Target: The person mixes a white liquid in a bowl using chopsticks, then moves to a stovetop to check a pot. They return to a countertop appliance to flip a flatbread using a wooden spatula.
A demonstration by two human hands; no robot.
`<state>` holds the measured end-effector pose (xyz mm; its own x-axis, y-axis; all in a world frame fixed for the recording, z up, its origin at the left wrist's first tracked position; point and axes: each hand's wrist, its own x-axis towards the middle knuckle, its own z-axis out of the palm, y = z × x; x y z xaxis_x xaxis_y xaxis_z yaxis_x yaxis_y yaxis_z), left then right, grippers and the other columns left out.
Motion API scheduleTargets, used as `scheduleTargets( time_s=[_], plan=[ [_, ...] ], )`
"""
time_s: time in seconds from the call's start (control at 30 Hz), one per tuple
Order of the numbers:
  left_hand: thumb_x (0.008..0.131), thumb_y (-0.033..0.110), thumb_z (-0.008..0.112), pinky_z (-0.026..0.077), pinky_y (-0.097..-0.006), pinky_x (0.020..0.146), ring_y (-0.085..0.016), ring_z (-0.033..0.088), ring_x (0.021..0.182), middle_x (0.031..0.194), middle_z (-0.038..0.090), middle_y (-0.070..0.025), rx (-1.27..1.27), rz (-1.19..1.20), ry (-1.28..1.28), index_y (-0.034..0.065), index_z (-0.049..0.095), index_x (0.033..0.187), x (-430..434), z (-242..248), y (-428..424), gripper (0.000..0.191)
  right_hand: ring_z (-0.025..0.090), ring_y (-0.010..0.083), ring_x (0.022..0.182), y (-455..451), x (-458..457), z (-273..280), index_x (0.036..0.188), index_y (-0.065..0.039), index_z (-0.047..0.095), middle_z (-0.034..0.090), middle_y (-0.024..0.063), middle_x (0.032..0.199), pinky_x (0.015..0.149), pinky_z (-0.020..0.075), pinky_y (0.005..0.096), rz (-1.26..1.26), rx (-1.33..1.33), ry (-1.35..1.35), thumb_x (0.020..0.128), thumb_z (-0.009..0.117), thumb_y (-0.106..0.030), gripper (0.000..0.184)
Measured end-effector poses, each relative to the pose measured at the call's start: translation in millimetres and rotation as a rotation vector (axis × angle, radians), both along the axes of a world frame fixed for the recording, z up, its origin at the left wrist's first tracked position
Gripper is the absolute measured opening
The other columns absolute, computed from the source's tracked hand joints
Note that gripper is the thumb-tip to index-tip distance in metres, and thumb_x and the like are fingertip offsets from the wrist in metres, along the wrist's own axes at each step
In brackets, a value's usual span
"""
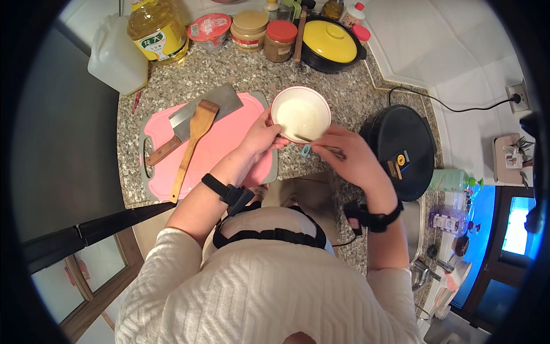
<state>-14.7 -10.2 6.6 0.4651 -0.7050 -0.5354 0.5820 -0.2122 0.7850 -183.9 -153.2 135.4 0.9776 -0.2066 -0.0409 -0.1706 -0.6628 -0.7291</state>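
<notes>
A white bowl with a red rim [301, 91] holds a pale, creamy mixture [296, 115]. My left hand [263, 134] grips the bowl's left side. In my right hand [346, 150] is a thin utensil [303, 138], its far end in the bowl; whether it is a spoon or chopsticks I cannot tell. A small light-blue tab [305, 150] shows just below the bowl. Left of the bowl lies a pink cutting board [227, 150] with a grey edge. A cleaver [223, 103] with a wooden handle and a wooden spatula [200, 124] rest on it, the spatula across the blade.
Behind stand a plastic jug [118, 56], an oil bottle [157, 32], jars [280, 41] and a black pot with a yellow lid [330, 41]. A round black electric appliance [404, 150] sits at the right, near green [449, 179] and purple bottles [447, 220] and a sink [413, 228].
</notes>
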Motion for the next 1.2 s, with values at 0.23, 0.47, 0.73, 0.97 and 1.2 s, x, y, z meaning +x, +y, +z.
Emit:
scheduleTargets(
  time_s=[0.23, 0.47, 0.73, 0.97, 1.2],
  plan=[
    [0.097, 0.0, 0.051, 0.059, -0.0248, 0.06, -0.014, 0.071, 0.074, 0.114, 0.065, -0.0117, 0.014, 0.03, -0.007, 0.0178, 0.024, 0.159, -0.2, 0.2, 0.4, 0.07, 0.066, 0.0324, 0.078, -18.2, -3.3, -1.3, 0.097, -0.002, 0.073, 0.065, 0.014, 0.095, 0.068, 0.0525, 0.04, -0.027, -0.148, -0.027, 0.088, 0.071, -0.01, 0.012],
    [0.096, -0.001, 0.05, 0.059, -0.0239, 0.058, -0.014, 0.071, 0.071, 0.112, 0.065, -0.0113, -0.005, 0.032, -0.007, 0.0165, 0.024, 0.158, -6.3, 2.1, 0.6, 0.07, 0.065, 0.0319, 0.076, -24.9, 18.7, -28.6, 0.094, -0.002, 0.071, 0.061, 0.0148, 0.089, 0.068, 0.0521, 0.0407, 0.007, -0.154, -0.177, 0.088, 0.073, -0.011, 0.011],
    [0.096, -0.002, 0.05, 0.058, -0.0234, 0.056, -0.014, 0.07, 0.07, 0.111, 0.064, -0.0117, -0.013, 0.049, -0.01, 0.0139, 0.026, 0.157, -6.2, 0.2, -2.7, 0.068, 0.061, 0.0235, 0.074, -6.3, 15.4, -24.5, 0.101, -0.002, 0.072, 0.06, 0.0094, 0.086, 0.066, 0.0482, 0.033, 0.105, -0.119, -0.199, 0.092, 0.07, -0.007, 0.011],
    [0.096, -0.002, 0.05, 0.058, -0.0231, 0.057, -0.014, 0.07, 0.07, 0.112, 0.063, -0.0119, -0.01, 0.068, -0.027, 0.0128, 0.028, 0.156, -6.3, -2.1, -4.3, 0.065, 0.063, 0.0307, 0.074, -1.5, -4.4, -0.5, 0.101, -0.003, 0.073, 0.061, 0.0125, 0.089, 0.067, 0.0509, 0.0386, 0.002, 0.085, -0.099, 0.09, 0.071, -0.013, 0.015],
    [0.096, -0.001, 0.051, 0.057, -0.0229, 0.055, -0.014, 0.071, 0.07, 0.111, 0.064, -0.0116, 0.034, 0.066, -0.022, 0.0133, 0.027, 0.156, -4.9, -3.8, -3.0, 0.066, 0.062, 0.0311, 0.076, -26.5, 7.0, -12.2, 0.097, -0.002, 0.071, 0.061, 0.0128, 0.088, 0.069, 0.0492, 0.0384, -0.051, -0.116, -0.083, 0.09, 0.071, -0.011, 0.011]
  ],
)
